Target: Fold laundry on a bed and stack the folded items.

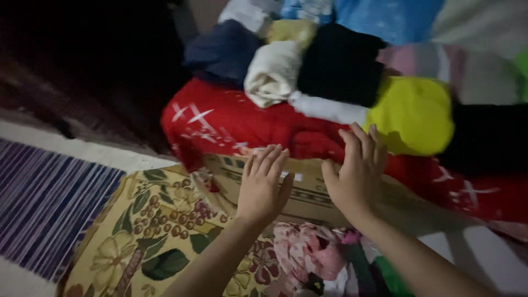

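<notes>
A brown cardboard box [308, 190] lies on its side in the middle of the head view, half under a red cloth with white marks [231, 121]. My left hand [263, 184] rests flat on the box's near-left face, fingers together and pointing up. My right hand [357, 170] presses on the box's upper right edge with fingers spread, next to the red cloth. Neither hand holds anything.
Rolled clothes are piled on the red cloth: a cream roll [272, 74], a black one [341, 63], a dark blue one [223, 52], a yellow-green one [412, 113]. A floral yellow sheet [148, 231] lies below, a striped rug [44, 203] at left. The upper left is dark.
</notes>
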